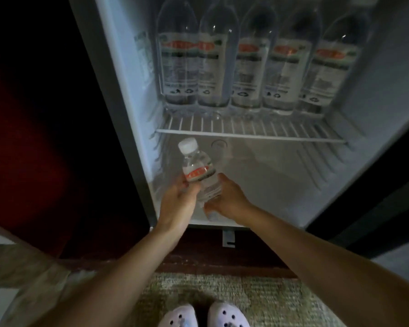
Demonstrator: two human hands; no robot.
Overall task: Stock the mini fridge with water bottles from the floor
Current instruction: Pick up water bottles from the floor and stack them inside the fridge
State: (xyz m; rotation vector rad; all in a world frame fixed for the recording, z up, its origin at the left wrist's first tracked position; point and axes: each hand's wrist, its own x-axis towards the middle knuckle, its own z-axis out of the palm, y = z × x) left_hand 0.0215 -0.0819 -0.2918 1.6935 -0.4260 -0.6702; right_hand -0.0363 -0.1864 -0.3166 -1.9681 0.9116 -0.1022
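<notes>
A small clear water bottle with a white cap and a red-banded label is held upright, tilted slightly left, at the open mini fridge's lower left front. My left hand grips its left side. My right hand grips its lower right side and base. Several larger water bottles with red-and-white labels stand in a row on the white wire shelf above. The lower compartment floor behind the bottle is bare white.
The dark fridge door stands open at the right. A dark cabinet side lies to the left. Below are a wooden base strip, a greenish woven rug and my light perforated clogs.
</notes>
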